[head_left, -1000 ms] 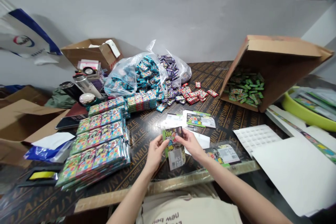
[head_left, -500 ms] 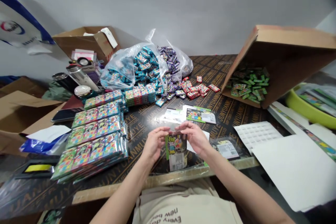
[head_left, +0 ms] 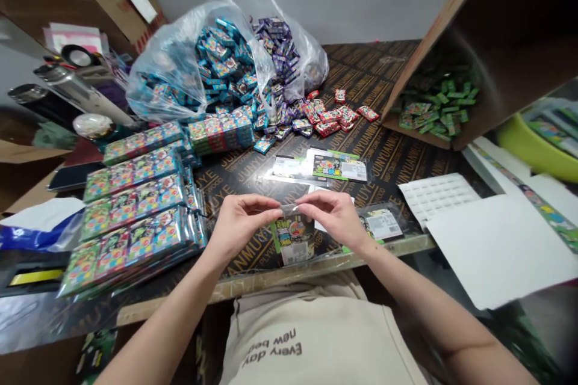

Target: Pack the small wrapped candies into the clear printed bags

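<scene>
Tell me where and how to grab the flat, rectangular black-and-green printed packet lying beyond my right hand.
Pinch the packet by its right short edge, thumb on top and fingertip beneath, with the right hand coming from the right. It lies flat, so that thin edge likely gives the best purchase; black, gold-lettered tabletop borders that end, while pale flat pieces adjoin the left.

The dark table point(head_left: 379, 75) carries "JUNYUANMUYE" in gold-brown capitals, repeated in slanting rows, with "PLYWOOD" legible in smaller letters below it in places. On the cream garment point(head_left: 325, 331), upside down to the camera, dark letters read "Every day" and "new be", the rest of that second line unclear. The held packet point(head_left: 295, 239) and the flat packet point(head_left: 338, 168) bear bold Chinese characters, too small and blurred to read surely.
</scene>
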`<state>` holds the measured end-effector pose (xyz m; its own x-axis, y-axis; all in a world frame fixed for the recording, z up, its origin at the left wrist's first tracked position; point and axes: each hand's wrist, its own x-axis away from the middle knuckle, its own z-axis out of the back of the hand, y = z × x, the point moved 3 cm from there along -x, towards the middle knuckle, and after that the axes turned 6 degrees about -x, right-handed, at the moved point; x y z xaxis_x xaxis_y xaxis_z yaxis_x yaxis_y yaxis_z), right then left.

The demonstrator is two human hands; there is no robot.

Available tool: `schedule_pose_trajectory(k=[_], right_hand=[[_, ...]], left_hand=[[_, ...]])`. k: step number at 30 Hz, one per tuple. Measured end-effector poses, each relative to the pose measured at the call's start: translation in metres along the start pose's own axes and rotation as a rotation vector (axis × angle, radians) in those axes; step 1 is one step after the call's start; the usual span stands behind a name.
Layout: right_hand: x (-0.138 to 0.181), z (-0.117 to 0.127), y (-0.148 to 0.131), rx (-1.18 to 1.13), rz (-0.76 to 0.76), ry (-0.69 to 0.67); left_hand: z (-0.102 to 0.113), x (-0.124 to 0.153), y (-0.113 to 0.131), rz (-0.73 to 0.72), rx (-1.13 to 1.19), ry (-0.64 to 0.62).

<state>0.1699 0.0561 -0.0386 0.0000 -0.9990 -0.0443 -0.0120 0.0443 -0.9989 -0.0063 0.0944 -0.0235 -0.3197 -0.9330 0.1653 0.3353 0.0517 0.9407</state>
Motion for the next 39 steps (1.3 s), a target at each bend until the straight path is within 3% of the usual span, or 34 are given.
schedule_pose_trajectory(k=[3, 6, 9, 11, 13, 16, 19, 22, 25, 26, 28, 30, 32, 35, 37, 39], right_hand=[[0.0, 0.0, -0.002, -0.019, -0.002, -0.011], [0.005, 0.002, 0.0, 0.05, 0.059, -0.023], [0.014, 0.005, 0.003, 0.165, 0.246, -0.106], [0.021, 0.006, 0.005, 0.203, 0.392, -0.15], [0.026, 0.008, 0.008, 0.217, 0.445, -0.151], [0.031, 0.009, 0.022, 0.211, 0.305, -0.103], [0.036, 0.003, 0.049, 0.162, 0.081, -0.195], [0.032, 0.0, 0.073, 0.052, -0.04, -0.215], [0.003, 0.006, 0.082, 0.07, -0.016, -0.151], [-0.012, 0.007, 0.084, 0.141, 0.008, -0.204], [-0.048, 0.005, 0.087, 0.348, 0.094, -0.307], [-0.091, 0.0, 0.09, 0.583, 0.201, -0.29], [-0.136, -0.012, 0.093, 0.809, 0.251, -0.198], [-0.191, -0.041, 0.093, 1.108, 0.227, -0.132], [-0.215, -0.06, 0.09, 1.215, 0.225, -0.123], [-0.231, -0.071, 0.086, 1.233, 0.236, -0.146]], left_hand=[[-0.001, 0.0, 0.005, -0.035, -0.032, -0.014], [-0.003, 0.009, 0.011, -0.242, -0.164, 0.037], [-0.005, 0.02, 0.014, -0.448, -0.326, 0.068], [-0.007, 0.023, 0.012, -0.513, -0.384, 0.049], [-0.007, 0.023, 0.009, -0.543, -0.4, 0.028], [-0.004, 0.019, 0.005, -0.544, -0.391, 0.049], [0.006, 0.02, 0.004, -0.496, -0.346, 0.112], [0.025, 0.025, 0.003, -0.409, -0.274, 0.337], [0.047, 0.034, -0.013, -0.248, -0.336, 0.579], [0.051, 0.036, -0.023, -0.174, -0.43, 0.565], [0.054, 0.037, -0.045, -0.02, -0.698, 0.401], [0.05, 0.034, -0.066, 0.062, -0.915, 0.242], [0.036, 0.028, -0.076, 0.011, -0.982, 0.136], [0.002, 0.015, -0.081, -0.2, -0.985, -0.114], [-0.017, 0.009, -0.086, -0.289, -0.981, -0.272], [-0.023, 0.007, -0.093, -0.292, -0.953, -0.314]])
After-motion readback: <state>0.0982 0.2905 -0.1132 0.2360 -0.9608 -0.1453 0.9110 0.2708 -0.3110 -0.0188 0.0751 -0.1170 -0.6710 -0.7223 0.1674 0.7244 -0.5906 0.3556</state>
